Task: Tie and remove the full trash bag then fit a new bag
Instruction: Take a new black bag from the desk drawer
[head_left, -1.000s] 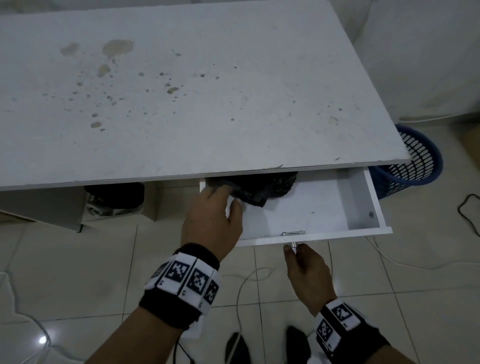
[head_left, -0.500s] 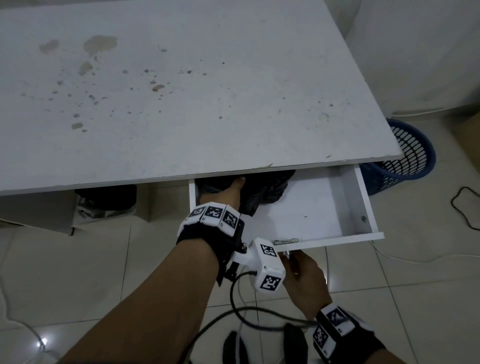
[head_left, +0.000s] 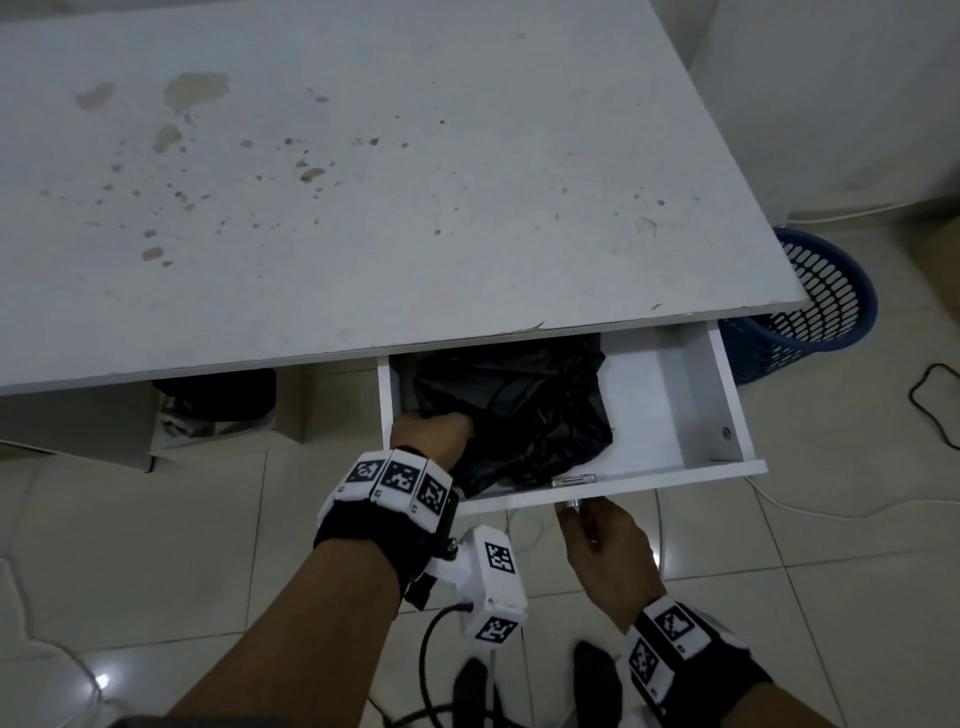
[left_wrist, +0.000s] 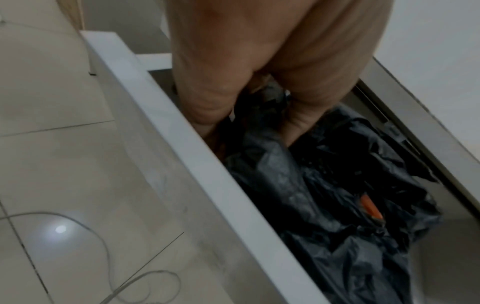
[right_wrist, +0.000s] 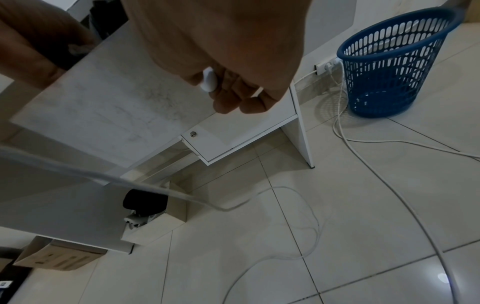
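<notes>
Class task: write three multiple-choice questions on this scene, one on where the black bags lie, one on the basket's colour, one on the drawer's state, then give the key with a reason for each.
1. Where do the black bags lie?
A on the desk top
B in the drawer
C in the basket

2. What colour is the basket?
A blue
B red
C white

3. What state is the drawer in?
A shut
B removed
C pulled open

Key: 1 B, the left hand grips them inside the drawer. 2 A, blue lattice wall beside the desk. 3 C, its inside shows while the right hand holds the knob.
</notes>
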